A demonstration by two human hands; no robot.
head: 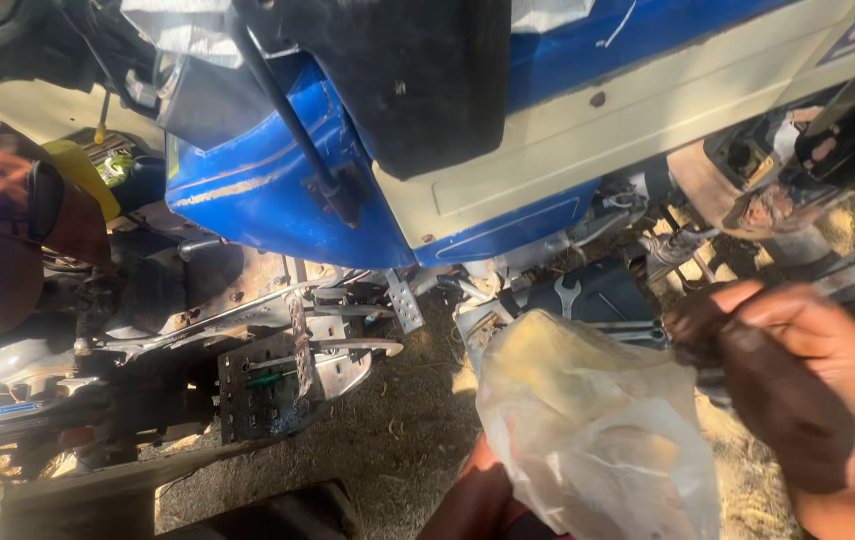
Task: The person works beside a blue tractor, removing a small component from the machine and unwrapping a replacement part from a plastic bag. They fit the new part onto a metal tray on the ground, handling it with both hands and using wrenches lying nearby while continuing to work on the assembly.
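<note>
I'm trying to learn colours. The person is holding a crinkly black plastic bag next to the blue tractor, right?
Not quite. The plastic bag is pale, see-through yellowish-white, not black. The head view shows it crinkled beside the right hand, next to the blue tractor.

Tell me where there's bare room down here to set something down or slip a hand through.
Free: the dirt ground between the perforated footplate and the plastic bag. Crowded: under the blue body panel, where brackets and linkages pack together, and at right, where the right hand sits against dark machinery with a spanner nearby.
</note>
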